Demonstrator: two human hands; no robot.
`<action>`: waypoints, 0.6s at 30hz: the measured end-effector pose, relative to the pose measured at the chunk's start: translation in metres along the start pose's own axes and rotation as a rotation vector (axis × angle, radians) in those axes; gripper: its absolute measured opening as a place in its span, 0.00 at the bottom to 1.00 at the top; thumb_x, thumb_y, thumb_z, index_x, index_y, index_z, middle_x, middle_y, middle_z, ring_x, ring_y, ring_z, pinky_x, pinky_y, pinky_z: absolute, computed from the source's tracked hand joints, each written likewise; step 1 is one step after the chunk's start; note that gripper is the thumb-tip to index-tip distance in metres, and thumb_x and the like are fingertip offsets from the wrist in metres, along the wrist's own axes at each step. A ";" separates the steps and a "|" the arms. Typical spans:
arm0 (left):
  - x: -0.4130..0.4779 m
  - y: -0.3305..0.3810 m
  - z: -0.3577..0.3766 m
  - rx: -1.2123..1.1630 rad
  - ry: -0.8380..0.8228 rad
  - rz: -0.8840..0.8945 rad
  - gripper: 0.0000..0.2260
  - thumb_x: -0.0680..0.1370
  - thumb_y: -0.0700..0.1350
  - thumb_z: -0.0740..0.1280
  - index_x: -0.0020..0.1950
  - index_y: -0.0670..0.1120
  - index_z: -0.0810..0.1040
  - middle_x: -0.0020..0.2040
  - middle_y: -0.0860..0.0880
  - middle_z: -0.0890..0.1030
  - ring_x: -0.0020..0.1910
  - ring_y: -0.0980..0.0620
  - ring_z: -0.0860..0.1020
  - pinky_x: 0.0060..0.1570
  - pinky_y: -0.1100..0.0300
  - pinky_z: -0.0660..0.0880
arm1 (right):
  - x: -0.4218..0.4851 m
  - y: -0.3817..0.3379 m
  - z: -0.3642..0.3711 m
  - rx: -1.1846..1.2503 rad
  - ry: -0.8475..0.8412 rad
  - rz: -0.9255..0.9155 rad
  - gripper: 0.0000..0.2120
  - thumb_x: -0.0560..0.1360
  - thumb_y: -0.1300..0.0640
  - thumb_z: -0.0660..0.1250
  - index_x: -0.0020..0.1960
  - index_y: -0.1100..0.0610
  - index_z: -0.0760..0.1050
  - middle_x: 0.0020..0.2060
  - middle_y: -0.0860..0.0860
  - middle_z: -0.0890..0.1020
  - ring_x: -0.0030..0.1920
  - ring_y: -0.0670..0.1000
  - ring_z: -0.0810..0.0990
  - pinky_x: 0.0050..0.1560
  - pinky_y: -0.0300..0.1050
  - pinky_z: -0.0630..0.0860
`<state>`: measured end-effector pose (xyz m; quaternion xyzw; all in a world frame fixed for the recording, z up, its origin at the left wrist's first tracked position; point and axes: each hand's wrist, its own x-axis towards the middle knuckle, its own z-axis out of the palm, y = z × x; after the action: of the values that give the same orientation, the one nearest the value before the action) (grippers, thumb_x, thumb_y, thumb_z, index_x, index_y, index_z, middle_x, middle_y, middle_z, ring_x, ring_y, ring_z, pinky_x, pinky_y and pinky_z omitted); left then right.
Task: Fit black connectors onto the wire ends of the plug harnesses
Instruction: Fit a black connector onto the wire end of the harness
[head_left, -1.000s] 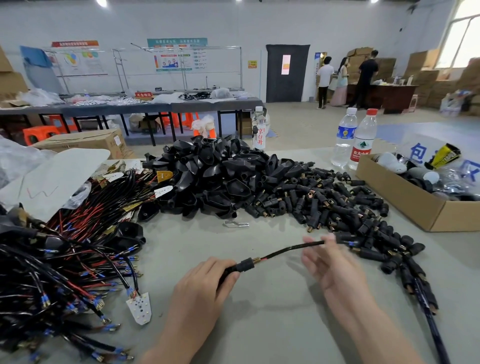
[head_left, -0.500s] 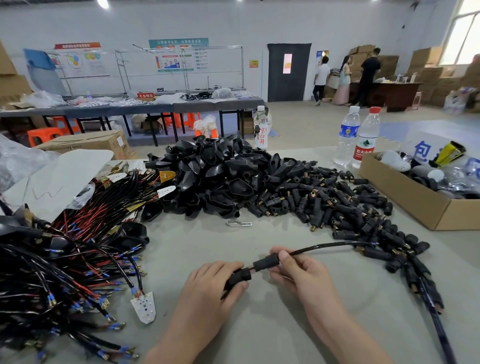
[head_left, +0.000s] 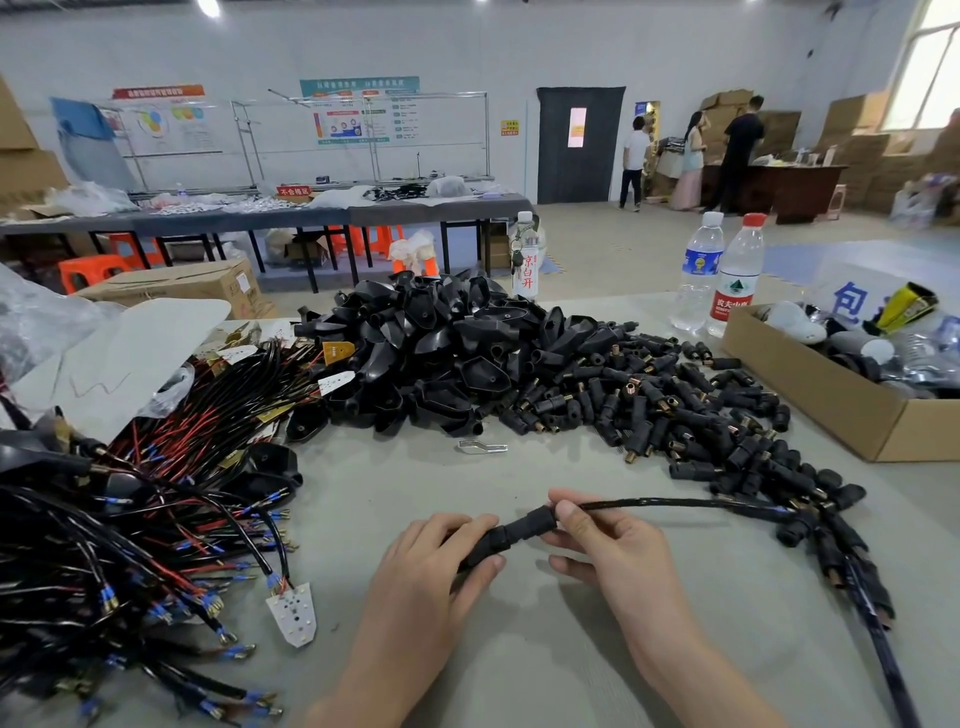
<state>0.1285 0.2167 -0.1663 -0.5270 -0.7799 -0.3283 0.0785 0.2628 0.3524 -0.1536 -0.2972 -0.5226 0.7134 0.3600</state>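
Now, near the table's (head_left: 519, 660) front edge, the black connector (head_left: 524, 526) shows as a matte, stepped barrel on a glossy wire (head_left: 675, 503). The left hand (head_left: 431, 577) is curled round its near end and the right hand (head_left: 613, 551) pinches its far end. Its near tip is buried under the left fingers and the wire runs off into the connector heap (head_left: 701, 415); grey tabletop, harness tangle (head_left: 130, 519) at the left edge, cardboard box (head_left: 831, 405) at the right.

A pale grey painted wall (head_left: 467, 52) closes the back of the hall, hung with coloured printed posters (head_left: 358, 111) and broken by a dark grey door (head_left: 579, 156) with a small lit pane. Before it a long grey-topped workbench (head_left: 415, 213) on black legs stands on the plain beige floor (head_left: 597, 244), orange plastic stools (head_left: 85, 270) beneath. At the right a tall bright window (head_left: 930, 67) lets in daylight above stacked brown cardboard cartons (head_left: 852, 130).
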 end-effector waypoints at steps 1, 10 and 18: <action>0.000 0.000 0.000 0.003 -0.006 0.001 0.17 0.78 0.57 0.64 0.64 0.54 0.79 0.54 0.59 0.78 0.53 0.54 0.76 0.54 0.54 0.74 | 0.000 0.000 0.000 0.000 0.012 -0.002 0.06 0.78 0.60 0.69 0.50 0.56 0.84 0.44 0.53 0.87 0.43 0.52 0.86 0.36 0.40 0.81; -0.001 -0.002 0.001 -0.055 -0.045 -0.023 0.15 0.80 0.57 0.64 0.66 0.59 0.76 0.55 0.62 0.76 0.55 0.58 0.72 0.58 0.58 0.70 | 0.002 0.001 0.001 0.090 0.008 0.008 0.06 0.78 0.62 0.68 0.50 0.59 0.84 0.44 0.56 0.87 0.41 0.51 0.85 0.39 0.38 0.81; -0.001 -0.006 0.002 -0.171 -0.049 -0.045 0.12 0.80 0.57 0.65 0.64 0.62 0.75 0.53 0.65 0.76 0.56 0.60 0.72 0.58 0.59 0.70 | 0.001 0.000 -0.001 -0.073 0.023 -0.122 0.07 0.77 0.64 0.68 0.47 0.56 0.85 0.42 0.53 0.87 0.41 0.49 0.85 0.43 0.35 0.80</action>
<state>0.1244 0.2155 -0.1708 -0.5220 -0.7623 -0.3825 0.0069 0.2632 0.3538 -0.1535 -0.2859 -0.5614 0.6670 0.3978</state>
